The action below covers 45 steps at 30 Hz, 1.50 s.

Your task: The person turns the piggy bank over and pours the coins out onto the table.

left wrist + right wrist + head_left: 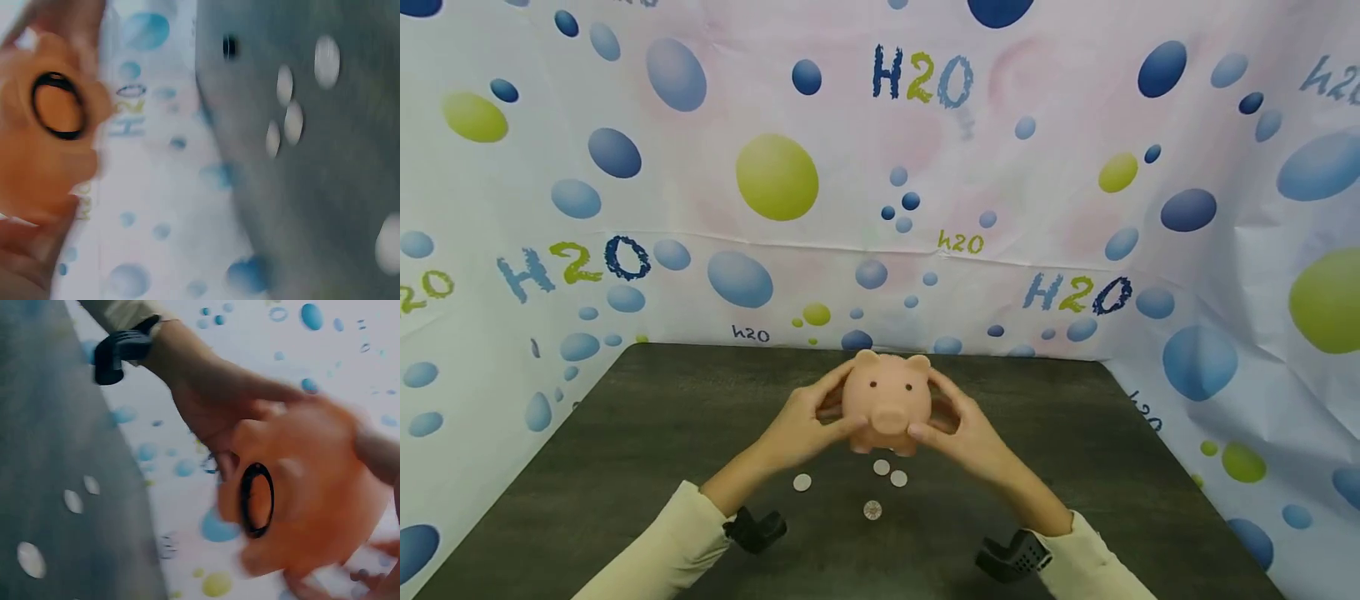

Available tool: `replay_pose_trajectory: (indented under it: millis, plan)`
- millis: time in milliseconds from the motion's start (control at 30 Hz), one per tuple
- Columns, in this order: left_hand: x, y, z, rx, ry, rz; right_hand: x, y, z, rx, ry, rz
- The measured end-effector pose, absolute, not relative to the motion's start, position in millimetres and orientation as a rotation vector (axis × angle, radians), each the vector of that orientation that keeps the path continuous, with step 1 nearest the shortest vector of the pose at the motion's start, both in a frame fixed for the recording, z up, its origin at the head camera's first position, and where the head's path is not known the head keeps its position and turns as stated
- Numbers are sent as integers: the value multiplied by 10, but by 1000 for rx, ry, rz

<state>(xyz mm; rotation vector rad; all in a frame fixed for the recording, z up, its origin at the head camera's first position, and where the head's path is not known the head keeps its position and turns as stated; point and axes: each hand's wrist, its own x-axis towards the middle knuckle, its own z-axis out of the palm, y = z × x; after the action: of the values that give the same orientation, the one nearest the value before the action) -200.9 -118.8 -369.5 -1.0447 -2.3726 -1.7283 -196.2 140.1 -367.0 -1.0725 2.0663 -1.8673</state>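
Observation:
A pink piggy bank (887, 400) is held up above the dark table, its snout facing me. My left hand (801, 427) grips one side, with the thumb near the snout and fingers round the back. On the other side my right hand (973, 432) holds it in the same way. Its underside, with a black ring (58, 105), shows in the left wrist view; the right wrist view shows the black ring (257, 500) too. Below the pig several coins lie on the table, among them a silvery coin (872, 510) and a paler coin (802, 482).
The dark table (700, 400) ends at a white backdrop (850, 242) with blue and green dots. A small dark thing (230, 47) is blurred in the left wrist view. Black wrist cameras are strapped on, such as the left wrist camera (756, 531).

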Motion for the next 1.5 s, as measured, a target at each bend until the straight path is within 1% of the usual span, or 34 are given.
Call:
replay_pose_trajectory:
  millis: [67,133,167,267,367,600,767,867,933,1133,1267,1400,1500]
  plan:
    - [-2010,-1194,-3722,-1182,-2228,-1583,-1935,1419,-3723,-1302,2105,-1915]
    - [-2015,-1193,-3828,-1266,-2170,-1590,-1942,1429,-3865,-1445,2046,-1940]
    - [-2019,-1189,-3902,-1288,-2172,-1625,-1950,1430,-3953,-1465,2028,-1941]
    - [-2007,-1188,-4132,-1250,-2245,-1781,-1982,1431,-4201,-1413,1945,-1940]
    - [-2007,-1186,-4244,-1181,-2279,-1888,-2014,1438,-4334,-1365,1893,-1960]
    - [-2067,-1166,-4159,-1108,-2295,-1921,-2083,1445,-4270,-1278,1875,-2005]
    - [-2085,-1169,-4128,-1099,-2298,-1974,-2080,1448,-4218,-1182,1906,-1991]
    - [-2088,-1168,-4115,-1045,-2302,-2055,-2070,1444,-4208,-1088,1992,-1966]
    - [-2088,-1164,-4105,-969,-2343,-2083,-2063,1436,-4200,-1001,2057,-1938]
    - [-2082,-1141,-4093,-632,-2575,-2100,-2039,1374,-4153,-639,2069,-1864]
    - [-2069,-1124,-4092,-449,-2680,-2195,-2031,1329,-4139,-507,2009,-1790]
    - [-2041,-1139,-4116,-379,-2743,-2255,-2034,1294,-4176,-413,1943,-1754]
    - [-2042,-1174,-4130,-383,-2770,-2263,-2044,1270,-4188,-375,1915,-1745]
